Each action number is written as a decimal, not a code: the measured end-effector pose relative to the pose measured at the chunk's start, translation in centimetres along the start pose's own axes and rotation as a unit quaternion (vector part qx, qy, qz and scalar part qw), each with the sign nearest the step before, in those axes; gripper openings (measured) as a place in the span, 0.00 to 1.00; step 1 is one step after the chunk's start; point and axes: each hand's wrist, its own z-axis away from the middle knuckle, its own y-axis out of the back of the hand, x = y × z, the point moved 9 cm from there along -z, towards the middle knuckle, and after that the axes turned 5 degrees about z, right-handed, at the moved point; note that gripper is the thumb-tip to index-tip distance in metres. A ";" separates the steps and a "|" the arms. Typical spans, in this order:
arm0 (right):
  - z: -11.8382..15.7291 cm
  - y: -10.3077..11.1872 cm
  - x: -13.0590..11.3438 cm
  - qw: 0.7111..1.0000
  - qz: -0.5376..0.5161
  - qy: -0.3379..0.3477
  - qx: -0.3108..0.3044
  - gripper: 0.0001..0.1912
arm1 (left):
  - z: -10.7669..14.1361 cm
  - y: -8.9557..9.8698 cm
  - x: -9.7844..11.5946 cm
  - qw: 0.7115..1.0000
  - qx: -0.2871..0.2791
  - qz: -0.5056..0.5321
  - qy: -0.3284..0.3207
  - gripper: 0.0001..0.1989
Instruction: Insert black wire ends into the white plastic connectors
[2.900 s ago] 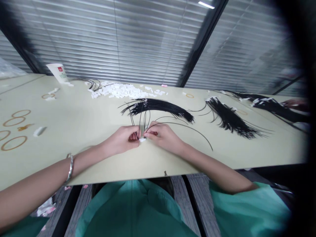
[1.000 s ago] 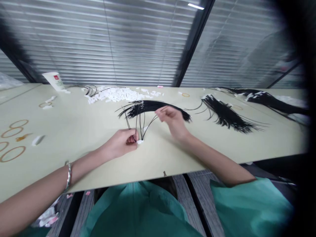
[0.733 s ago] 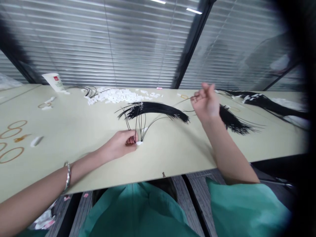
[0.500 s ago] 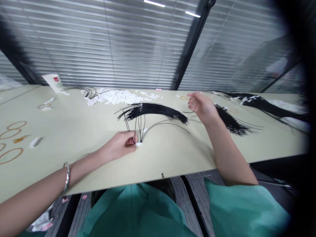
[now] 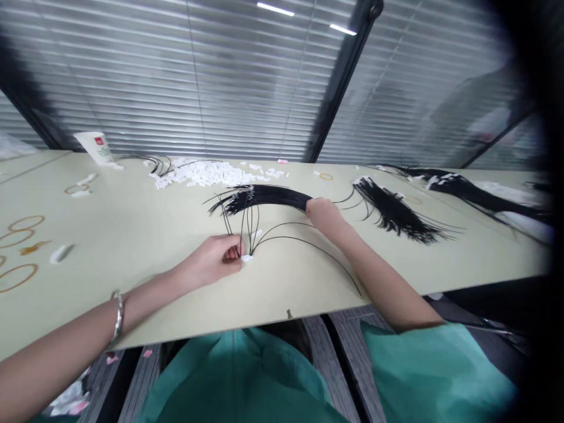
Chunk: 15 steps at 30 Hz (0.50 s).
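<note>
Near the front of the table, my left hand (image 5: 220, 255) is closed in a pinch around thin black wires (image 5: 249, 220). They join a small white plastic piece (image 5: 247, 258), which lies at my fingertips. Some of these wires stand up in loops, and two curve away to the right over the table. Behind them lies a thick bundle of black wires (image 5: 273, 195) with fanned ends at the left. My right hand (image 5: 325, 216) is closed over the right end of this bundle, its fingertips hidden beneath the hand.
Loose white plastic pieces (image 5: 211, 173) form a heap at the back of the table. A paper cup (image 5: 94, 147) leans at the back left, with rubber bands (image 5: 20, 276) at the left. More black wire bundles (image 5: 392, 208) lie to the right. Blinds (image 5: 247, 76) cover the window behind.
My right hand has come down and leftward from above the table onto the right end of the wire bundle. One loose wire has dropped toward the front edge. My left hand stays in place.
</note>
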 end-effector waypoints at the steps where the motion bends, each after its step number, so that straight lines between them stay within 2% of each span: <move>1: 0.0 -0.1 0.0 1.000 0.011 -0.007 0.002 0.09 | 0.0 0.0 0.0 1.000 -0.001 0.000 0.001 0.06; 5: 0.1 0.6 0.7 0.998 0.045 -0.032 0.040 0.14 | 0.1 0.1 0.3 1.000 -0.004 0.001 0.006 0.06; 8: 0.3 3.4 2.3 0.988 0.060 -0.050 0.133 0.19 | 0.2 0.2 0.9 1.000 -0.010 0.000 0.016 0.06; 10: 0.6 5.6 3.9 0.974 0.049 -0.058 0.213 0.22 | 0.3 0.3 1.1 1.000 -0.011 -0.001 0.020 0.06; 12: 0.9 7.0 6.0 0.961 0.020 -0.063 0.268 0.24 | 0.2 0.3 1.1 1.000 -0.008 -0.002 0.015 0.06; 15: 0.8 6.9 9.8 0.948 -0.079 -0.078 0.299 0.16 | 0.1 0.2 0.6 1.000 0.001 -0.001 0.001 0.06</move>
